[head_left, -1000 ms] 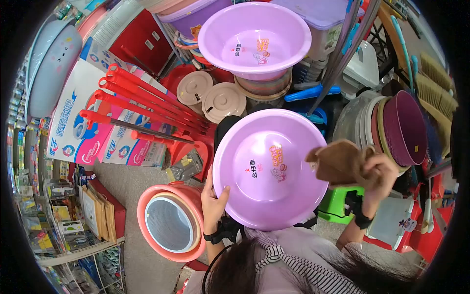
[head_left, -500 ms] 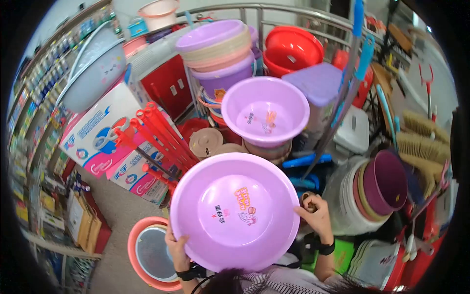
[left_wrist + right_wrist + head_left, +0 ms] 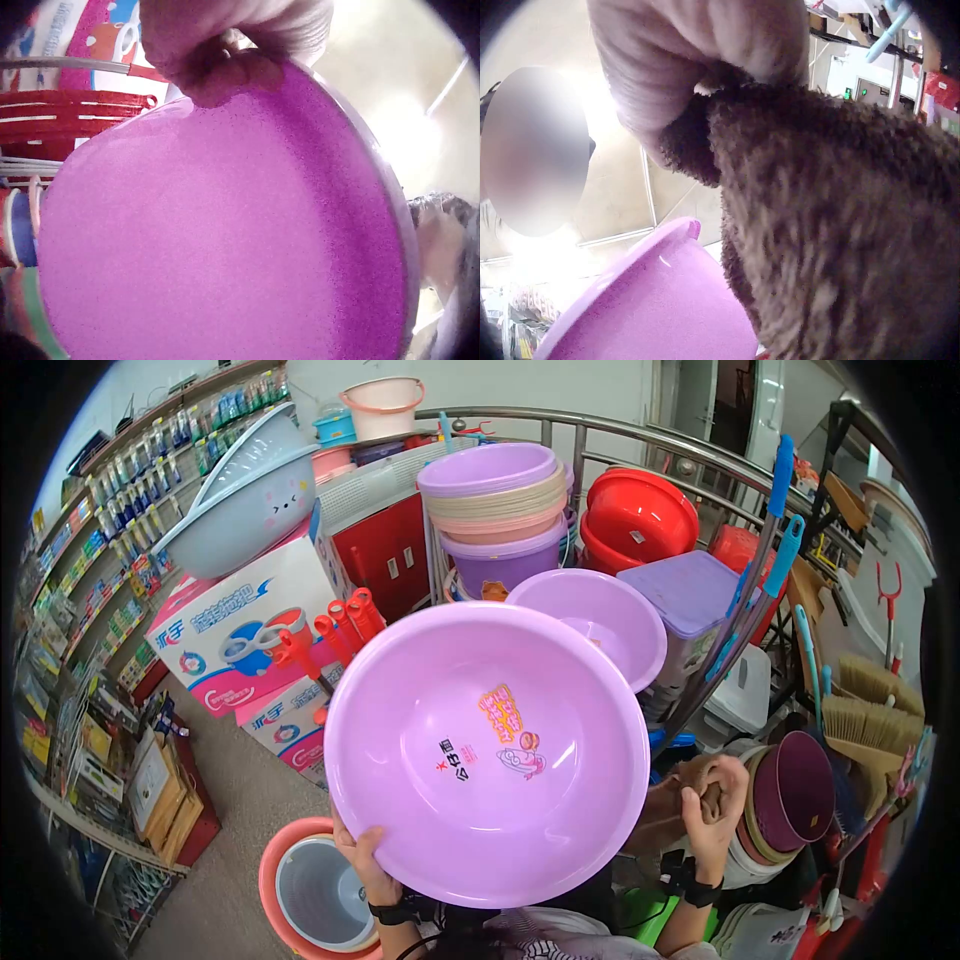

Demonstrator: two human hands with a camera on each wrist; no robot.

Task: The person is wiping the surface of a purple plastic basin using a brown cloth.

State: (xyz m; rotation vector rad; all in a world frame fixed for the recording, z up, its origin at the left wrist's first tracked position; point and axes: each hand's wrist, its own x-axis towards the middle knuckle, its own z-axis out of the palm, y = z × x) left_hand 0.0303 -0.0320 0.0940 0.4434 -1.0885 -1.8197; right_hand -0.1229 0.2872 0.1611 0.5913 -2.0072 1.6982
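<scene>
A large light purple plastic basin (image 3: 480,800) with printed characters and a cartoon fills the middle of the head view, its inside tilted toward the camera. At its lower left rim my left hand (image 3: 368,865) grips the edge, with the thumb on the inside. The left wrist view shows the fingers curled against the basin's underside (image 3: 202,225). My right hand (image 3: 715,825) pinches a brown cloth (image 3: 662,812) just right of the basin. Up close in the right wrist view, the cloth (image 3: 840,202) looks fluffy and hangs beside the basin's outer wall (image 3: 667,307).
Behind stands another purple basin (image 3: 620,615), near a stack of basins and buckets (image 3: 495,510). Long poles (image 3: 735,620) lean at right, above nested tubs (image 3: 795,785). Red handles (image 3: 355,622) and mop boxes (image 3: 250,625) are at left. On the floor sits a salmon tub (image 3: 275,890).
The purple basin now looks larger and nearer the camera. My right hand and the brown cloth went from over the right rim to behind it, then outward to the right. The head view tipped up.
</scene>
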